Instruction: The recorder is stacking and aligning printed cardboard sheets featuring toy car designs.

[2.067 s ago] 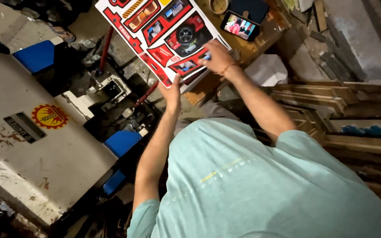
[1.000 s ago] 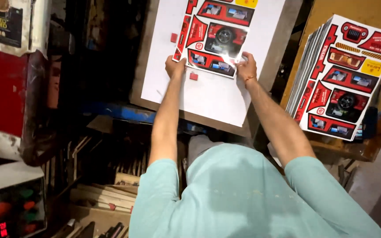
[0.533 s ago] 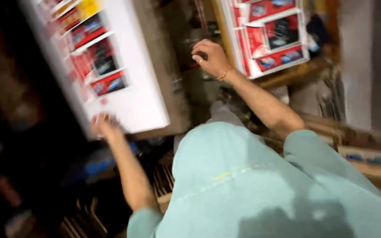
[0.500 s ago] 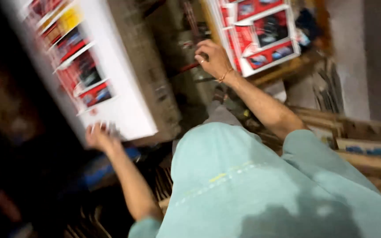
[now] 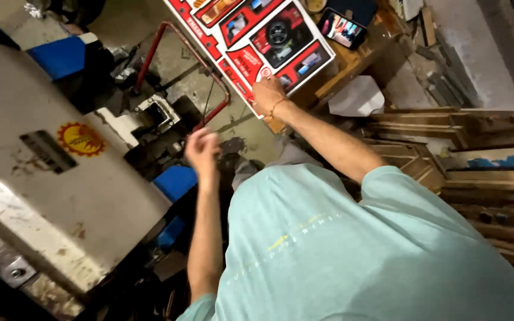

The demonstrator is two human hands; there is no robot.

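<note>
Leftmost, a big grey machine (image 5: 49, 196) fills the frame's side, its sloped metal cover scuffed and rusty, with a round yellow and red sticker (image 5: 81, 139) on it. Above it sits a blue block (image 5: 60, 56), and a second blue part (image 5: 175, 181) shows just beside the cover's lower right edge. A bent red bar (image 5: 176, 50) arches over the dark machine parts near the middle.

The left hand (image 5: 202, 148) is raised in the air in front of those parts, blurred, fingers loosely curled; it holds nothing that can be made out, and whether it is fully closed cannot be told. It is well apart from the sheets.

Further right, the right hand (image 5: 268, 93) rests on the near edge of a stack of printed sheets (image 5: 257, 32), red and white with pictures of a toy car. Its fingers press on the top sheet's lower corner; whether they pinch it or only lie flat cannot be told. A thin band circles that wrist. The stack lies on a wooden table (image 5: 352, 62) at the top of the frame. A phone (image 5: 343, 28) with a lit screen lies just beside the stack on the same table. A white crumpled sheet (image 5: 358, 98) sits below the table edge, and wooden planks (image 5: 447, 128) are piled at the far right.
</note>
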